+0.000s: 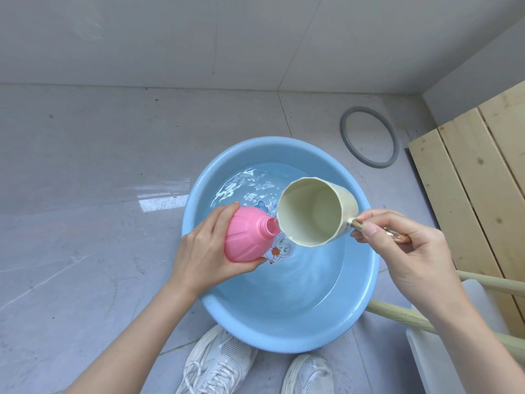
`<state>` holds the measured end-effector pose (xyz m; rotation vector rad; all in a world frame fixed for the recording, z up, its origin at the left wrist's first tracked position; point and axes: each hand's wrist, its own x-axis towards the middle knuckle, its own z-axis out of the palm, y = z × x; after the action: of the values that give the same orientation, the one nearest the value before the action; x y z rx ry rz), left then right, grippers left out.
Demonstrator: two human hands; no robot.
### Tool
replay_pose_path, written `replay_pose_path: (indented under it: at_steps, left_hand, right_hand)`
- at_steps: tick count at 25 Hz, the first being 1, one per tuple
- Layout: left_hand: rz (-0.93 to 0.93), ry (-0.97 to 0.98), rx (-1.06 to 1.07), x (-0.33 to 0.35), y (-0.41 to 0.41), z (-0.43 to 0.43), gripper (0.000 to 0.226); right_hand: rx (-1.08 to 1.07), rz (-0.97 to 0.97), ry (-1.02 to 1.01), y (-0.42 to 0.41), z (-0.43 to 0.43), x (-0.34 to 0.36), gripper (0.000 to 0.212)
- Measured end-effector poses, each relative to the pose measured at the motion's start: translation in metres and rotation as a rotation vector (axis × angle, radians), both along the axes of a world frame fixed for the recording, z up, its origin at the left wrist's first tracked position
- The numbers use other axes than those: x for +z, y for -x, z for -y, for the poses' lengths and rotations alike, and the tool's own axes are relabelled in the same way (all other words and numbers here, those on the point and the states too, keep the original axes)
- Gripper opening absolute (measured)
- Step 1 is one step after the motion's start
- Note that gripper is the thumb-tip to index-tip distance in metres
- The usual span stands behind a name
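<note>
Over the blue basin [196, 223], the left hand [204, 248] grips a tilted pink bottle [247, 237]; the right hand [403, 245] pinches a cream cup [315, 211] by its handle, rim touching the bottle's mouth.

A home washroom — grey floor tiles [99, 166], blue water basin [204, 194].

Glossy plastic basin [199, 211], ribbed plastic bottle [247, 240]

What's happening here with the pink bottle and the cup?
A person works over a blue basin holding water. The left hand grips a pink bottle, tilted, open neck toward a cream cup. The right hand holds the cup by its handle, tipped so its rim meets the bottle's mouth; it looks like filling the bottle.
</note>
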<state>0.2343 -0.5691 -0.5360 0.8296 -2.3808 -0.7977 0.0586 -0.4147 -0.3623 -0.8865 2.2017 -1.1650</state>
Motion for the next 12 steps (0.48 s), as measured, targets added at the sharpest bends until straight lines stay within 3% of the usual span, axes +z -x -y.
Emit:
replay_pose_path:
  at_steps: [9, 12]
  left_hand:
    - [-0.006, 0.001, 0.012, 0.0013, 0.0006, -0.0001, 0.097]
    - [-0.012, -0.001, 0.013, 0.0016, 0.0008, -0.0004, 0.096]
  right_hand:
    - [0.019, -0.04, -0.02, 0.0007, 0.0002, 0.0012, 0.04]
    - [0.012, -0.045, -0.013, 0.0005, 0.0006, 0.0024, 0.032]
